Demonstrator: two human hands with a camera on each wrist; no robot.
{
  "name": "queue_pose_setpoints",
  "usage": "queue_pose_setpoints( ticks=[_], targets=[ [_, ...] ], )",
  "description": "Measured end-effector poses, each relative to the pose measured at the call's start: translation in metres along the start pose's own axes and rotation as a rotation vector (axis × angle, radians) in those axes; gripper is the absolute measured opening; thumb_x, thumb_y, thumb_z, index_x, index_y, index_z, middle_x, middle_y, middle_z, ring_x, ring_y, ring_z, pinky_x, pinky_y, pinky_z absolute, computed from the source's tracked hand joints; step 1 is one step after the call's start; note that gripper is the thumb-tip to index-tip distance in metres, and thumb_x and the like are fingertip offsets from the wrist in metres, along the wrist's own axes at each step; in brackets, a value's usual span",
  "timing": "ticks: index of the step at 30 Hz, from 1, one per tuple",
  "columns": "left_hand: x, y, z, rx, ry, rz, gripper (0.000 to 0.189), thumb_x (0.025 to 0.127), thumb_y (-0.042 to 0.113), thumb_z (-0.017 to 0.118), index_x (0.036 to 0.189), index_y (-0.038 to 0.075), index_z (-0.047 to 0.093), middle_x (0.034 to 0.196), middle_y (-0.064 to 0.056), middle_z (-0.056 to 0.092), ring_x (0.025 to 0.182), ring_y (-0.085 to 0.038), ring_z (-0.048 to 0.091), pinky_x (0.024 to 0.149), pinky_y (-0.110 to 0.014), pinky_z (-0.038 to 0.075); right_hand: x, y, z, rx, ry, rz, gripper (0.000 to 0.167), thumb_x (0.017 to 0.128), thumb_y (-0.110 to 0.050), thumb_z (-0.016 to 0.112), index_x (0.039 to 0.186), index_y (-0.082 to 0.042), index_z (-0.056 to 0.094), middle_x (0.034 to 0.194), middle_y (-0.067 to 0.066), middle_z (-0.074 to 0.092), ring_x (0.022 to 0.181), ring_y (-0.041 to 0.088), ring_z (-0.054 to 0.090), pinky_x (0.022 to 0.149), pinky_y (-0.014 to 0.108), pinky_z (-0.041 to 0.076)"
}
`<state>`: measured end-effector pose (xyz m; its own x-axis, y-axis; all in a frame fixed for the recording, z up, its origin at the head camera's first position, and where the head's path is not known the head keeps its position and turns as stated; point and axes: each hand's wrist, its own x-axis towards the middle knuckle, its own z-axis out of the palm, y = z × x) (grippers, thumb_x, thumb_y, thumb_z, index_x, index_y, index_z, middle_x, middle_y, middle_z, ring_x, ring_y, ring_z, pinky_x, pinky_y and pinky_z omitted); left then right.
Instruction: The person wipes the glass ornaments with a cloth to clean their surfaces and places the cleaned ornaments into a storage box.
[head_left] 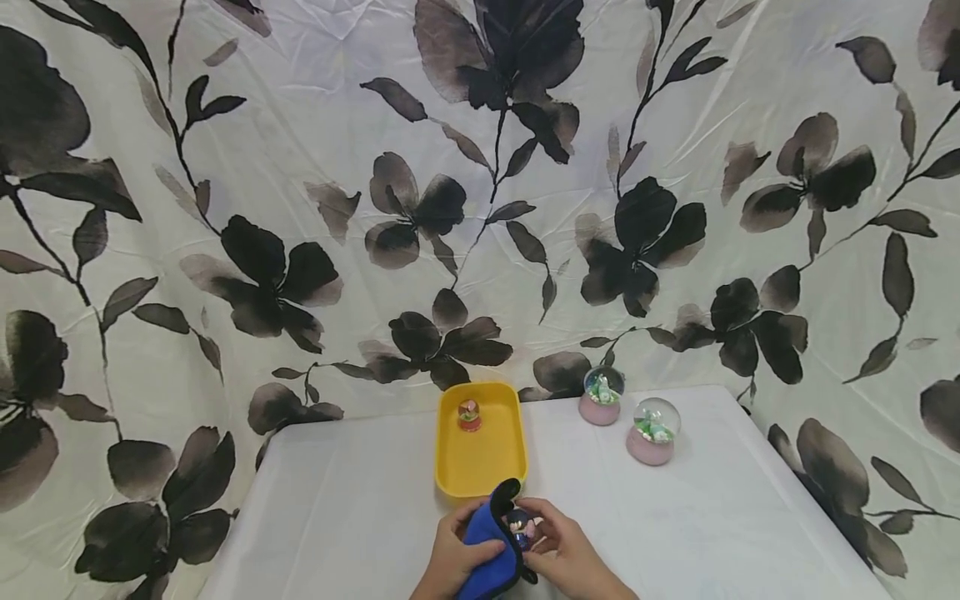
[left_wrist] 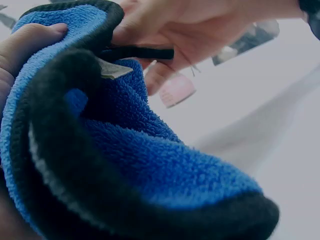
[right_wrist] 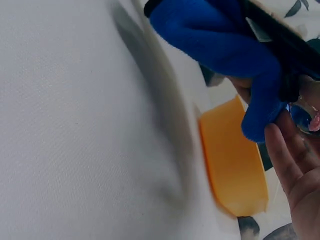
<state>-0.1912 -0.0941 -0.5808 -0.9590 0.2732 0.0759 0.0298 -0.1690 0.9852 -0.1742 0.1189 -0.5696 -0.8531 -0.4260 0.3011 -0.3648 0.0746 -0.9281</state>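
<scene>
Head view: left grip (head_left: 448,546) pinches the folded blue cloth (head_left: 486,523), right grip (head_left: 568,552) holds the small globe (head_left: 519,527) against it, presumably steadying globe and cloth together, yellow tray (head_left: 480,467) just beyond both grips.

A head-worn camera looks forward and down across a white table (head_left: 337,508) toward a flowered curtain (head_left: 487,192), while the left-wrist camera faces a blue cloth (left_wrist: 175,170) up close and the right-wrist view, tilted sideways, shares the yellow tray (right_wrist: 232,165) with the head view.
</scene>
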Motion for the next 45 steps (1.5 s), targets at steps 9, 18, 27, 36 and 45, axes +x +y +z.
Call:
queue_pose_setpoints(
  ticks=[9, 18, 27, 36, 45],
  targets=[
    [0.003, 0.001, 0.007, 0.019, -0.026, -0.01, 0.054, 0.074, 0.003, 0.081, 0.123, -0.002, 0.061, 0.116, -0.016, 0.064, 0.103, -0.028, 0.061, 0.086, -0.035, 0.05, -0.002, -0.005, -0.007, -0.078, 0.014, 0.017, 0.031, 0.096, -0.012, 0.06, 0.125, -0.005, 0.052, 0.102, 0.007, 0.061, 0.067, 0.004, 0.055, 0.061, 0.024, 0.051],
    [0.001, -0.002, 0.006, -0.009, -0.007, -0.008, 0.054, 0.075, 0.002, 0.079, 0.124, -0.006, 0.058, 0.115, -0.015, 0.064, 0.102, -0.025, 0.061, 0.086, -0.034, 0.05, -0.006, 0.006, -0.006, -0.056, 0.025, -0.15, 0.051, 0.087, -0.001, 0.069, 0.134, -0.004, 0.051, 0.122, 0.018, 0.06, 0.083, 0.017, 0.064, 0.064, 0.034, 0.056],
    [0.005, 0.003, 0.002, 0.037, -0.03, 0.014, 0.052, 0.076, 0.005, 0.079, 0.123, -0.003, 0.061, 0.115, -0.014, 0.064, 0.104, -0.027, 0.059, 0.088, -0.034, 0.048, 0.0, -0.001, -0.004, -0.093, 0.057, 0.011, 0.042, 0.092, -0.01, 0.066, 0.132, -0.007, 0.052, 0.11, 0.008, 0.062, 0.077, 0.009, 0.062, 0.062, 0.028, 0.054],
    [0.007, 0.001, -0.003, 0.009, -0.04, -0.043, 0.051, 0.081, 0.009, 0.076, 0.128, 0.002, 0.059, 0.117, -0.012, 0.063, 0.106, -0.026, 0.057, 0.091, -0.035, 0.046, 0.002, -0.004, -0.003, -0.104, 0.069, -0.026, 0.042, 0.09, -0.003, 0.067, 0.13, -0.002, 0.054, 0.114, 0.015, 0.064, 0.076, 0.012, 0.064, 0.06, 0.032, 0.055],
    [0.02, 0.013, 0.0, 0.026, -0.073, -0.026, 0.05, 0.079, 0.009, 0.078, 0.125, 0.002, 0.061, 0.117, -0.012, 0.063, 0.107, -0.027, 0.057, 0.092, -0.036, 0.044, 0.007, -0.008, -0.007, -0.011, 0.131, 0.054, 0.055, 0.085, -0.007, 0.073, 0.136, -0.007, 0.051, 0.121, 0.016, 0.061, 0.082, 0.016, 0.065, 0.067, 0.032, 0.056]
  ],
)
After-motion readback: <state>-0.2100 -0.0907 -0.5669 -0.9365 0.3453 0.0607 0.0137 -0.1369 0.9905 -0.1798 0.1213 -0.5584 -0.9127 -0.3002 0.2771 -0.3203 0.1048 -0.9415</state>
